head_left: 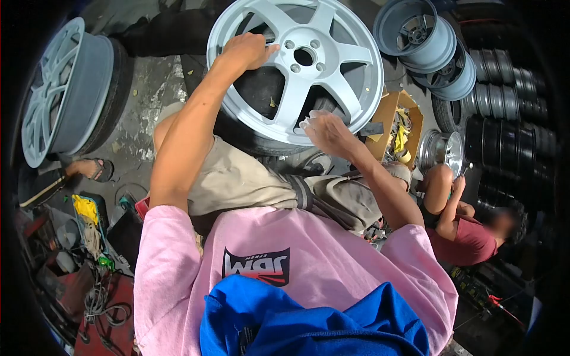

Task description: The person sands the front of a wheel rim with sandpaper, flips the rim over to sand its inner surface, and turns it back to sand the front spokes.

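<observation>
A pale grey-white spoked wheel rim [295, 108] lies face up on a dark tyre at the top centre. My left hand [244, 52] is on its left spoke, fingers curled around it and one finger stretched towards the hub. At the rim's lower edge is my right hand [328, 134], slightly blurred, its fingers closed on a small whitish piece that is too unclear to name. That hand is over the lower right part of the rim, near a spoke end.
Another pale rim [83, 95] stands at the left. Stacked rims [436, 50] are at the upper right, near a cardboard box [380, 113] with yellow items. A person in a red shirt [472, 240] crouches at the right. Tools and cables [98, 299] lie lower left.
</observation>
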### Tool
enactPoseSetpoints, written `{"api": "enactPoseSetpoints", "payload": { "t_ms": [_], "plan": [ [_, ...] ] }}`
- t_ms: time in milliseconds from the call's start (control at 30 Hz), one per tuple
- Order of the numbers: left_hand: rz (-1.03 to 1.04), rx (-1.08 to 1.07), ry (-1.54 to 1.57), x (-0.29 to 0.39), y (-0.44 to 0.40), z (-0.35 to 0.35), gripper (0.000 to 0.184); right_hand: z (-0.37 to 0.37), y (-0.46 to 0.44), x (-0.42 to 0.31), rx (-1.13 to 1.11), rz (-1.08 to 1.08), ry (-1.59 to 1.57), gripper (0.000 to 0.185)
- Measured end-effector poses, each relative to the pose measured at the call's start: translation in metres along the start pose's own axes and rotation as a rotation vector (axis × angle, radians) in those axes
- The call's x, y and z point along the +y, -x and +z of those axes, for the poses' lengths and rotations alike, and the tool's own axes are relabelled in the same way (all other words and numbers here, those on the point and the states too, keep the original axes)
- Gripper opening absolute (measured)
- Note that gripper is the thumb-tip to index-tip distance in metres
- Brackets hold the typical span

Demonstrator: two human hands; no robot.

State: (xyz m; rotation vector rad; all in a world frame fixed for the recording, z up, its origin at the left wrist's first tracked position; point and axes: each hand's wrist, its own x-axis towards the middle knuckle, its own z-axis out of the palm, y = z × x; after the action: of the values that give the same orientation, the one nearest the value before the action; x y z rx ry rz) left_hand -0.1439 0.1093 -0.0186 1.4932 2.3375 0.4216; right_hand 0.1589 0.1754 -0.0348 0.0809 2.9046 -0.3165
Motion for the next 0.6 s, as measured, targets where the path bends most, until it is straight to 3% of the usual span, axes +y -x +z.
{"api": "enactPoseSetpoints", "payload": {
  "t_ms": [33,100,367,433,467,600],
  "plan": [
    [0.000,0.000,-0.001,0.001,0.001,-0.002,0.060,-0.003,0.004,-0.002,0.001,0.000,0.000,0.018],
    [0.019,-0.021,0.014,0.000,0.006,-0.007,0.060,-0.011,0.022,0.000,0.215,0.117,-0.054,0.020],
    [0.079,0.080,-0.017,0.001,0.018,-0.008,0.049,-0.046,0.059,0.031,0.115,0.098,0.249,0.013],
    [0.104,0.134,0.017,-0.002,0.023,-0.006,0.049,-0.055,0.067,0.039,0.181,-0.003,0.224,0.020],
    [0.113,0.100,-0.018,-0.002,0.023,-0.007,0.048,-0.065,0.073,0.041,0.068,0.032,0.242,0.024],
    [0.148,0.144,0.001,-0.010,0.020,0.003,0.047,-0.052,0.067,0.055,0.086,-0.058,0.319,0.021]
  ]
}}
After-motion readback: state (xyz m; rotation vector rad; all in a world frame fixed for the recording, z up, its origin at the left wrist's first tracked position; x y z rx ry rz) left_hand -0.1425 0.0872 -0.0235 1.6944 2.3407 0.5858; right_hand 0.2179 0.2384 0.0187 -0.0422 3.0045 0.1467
